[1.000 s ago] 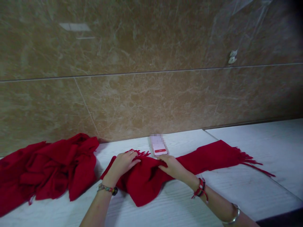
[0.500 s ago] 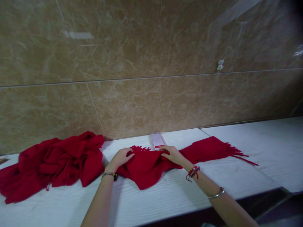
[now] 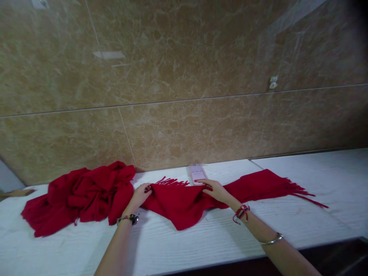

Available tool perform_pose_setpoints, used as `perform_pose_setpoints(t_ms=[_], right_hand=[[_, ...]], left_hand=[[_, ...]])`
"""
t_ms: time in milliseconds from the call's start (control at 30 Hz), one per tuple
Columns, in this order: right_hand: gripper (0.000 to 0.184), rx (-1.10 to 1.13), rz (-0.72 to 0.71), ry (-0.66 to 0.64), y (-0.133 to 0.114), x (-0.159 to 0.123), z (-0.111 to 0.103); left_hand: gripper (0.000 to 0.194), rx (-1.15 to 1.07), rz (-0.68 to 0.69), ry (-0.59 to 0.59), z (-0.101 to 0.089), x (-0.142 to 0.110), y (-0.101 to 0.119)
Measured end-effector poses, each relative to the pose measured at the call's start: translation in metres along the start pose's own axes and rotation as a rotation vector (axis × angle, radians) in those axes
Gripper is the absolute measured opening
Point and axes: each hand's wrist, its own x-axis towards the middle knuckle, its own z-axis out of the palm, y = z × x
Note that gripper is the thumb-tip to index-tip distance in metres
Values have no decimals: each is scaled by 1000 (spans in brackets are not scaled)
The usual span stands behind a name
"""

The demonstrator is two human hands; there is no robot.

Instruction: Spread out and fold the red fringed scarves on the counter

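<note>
A red fringed scarf (image 3: 184, 203) lies across the white table (image 3: 201, 245), partly folded in the middle, with its right end and fringe stretched out toward the right. My left hand (image 3: 140, 195) pinches the scarf's left corner near the folded fringe. My right hand (image 3: 215, 189) grips the fold's upper right corner. Both wrists wear bracelets. A phone (image 3: 197, 174) with a red and white screen lies just behind the scarf, by the wall.
A heap of red scarves (image 3: 83, 195) sits on the table at the left, close to my left hand. A brown marble wall (image 3: 184, 96) rises right behind the table. The table's front edge runs along the lower right.
My hands have slid apart along the folded scarf's top edge and now pinch its corners. The camera pulled back and the view shifted slightly.
</note>
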Motion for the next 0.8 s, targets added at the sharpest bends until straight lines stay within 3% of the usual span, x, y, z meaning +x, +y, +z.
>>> perform_pose_setpoints(t_ms=[167, 333, 400, 467, 567, 633, 700, 800], right_hand=[[39, 135, 100, 79, 5, 0, 0], [42, 129, 90, 0, 7, -1, -2], [43, 68, 77, -60, 5, -1, -4], [42, 24, 70, -73, 1, -1, -5], [38, 50, 69, -14, -2, 0, -8], [37, 91, 81, 42, -1, 0, -9], [38, 124, 94, 91, 4, 1, -10], [38, 192, 109, 142, 14, 3, -12]], left_hand=[[26, -57, -37, 168, -4, 4, -4], [29, -83, -37, 146, -1, 1, 1], [33, -102, -24, 70, -4, -4, 6], [44, -153, -28, -84, -11, -11, 10], [59, -195, -59, -313, -23, -25, 15], [53, -104, -96, -348, -31, -31, 18], [39, 12, -118, -319, -40, -33, 21], [37, 78, -96, -144, -70, -30, 30]])
